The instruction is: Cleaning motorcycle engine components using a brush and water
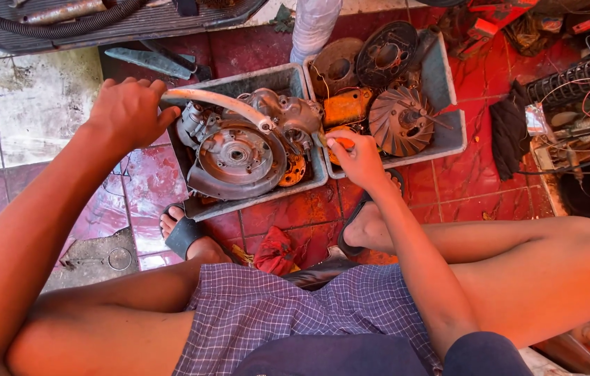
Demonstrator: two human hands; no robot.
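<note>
My left hand (130, 110) grips the end of a pale curved lever (218, 103) that runs to a grey engine casing (239, 154). The casing, with a round metal plate on its face, lies in the left grey tray (253, 202). My right hand (358, 159) pinches a small orange part (344, 143) at the seam between this tray and the right grey tray (448, 118). In the right tray lie a finned fan wheel (401, 120), dark round plates (385, 52) and an orange block (347, 106).
My sandalled feet (187, 233) rest on red floor tiles by the trays, with a red rag (275, 252) between them. Tangled wires and a black coil (573, 83) fill the right side. A ribbed hose (51, 28) and a black rack lie at the top left.
</note>
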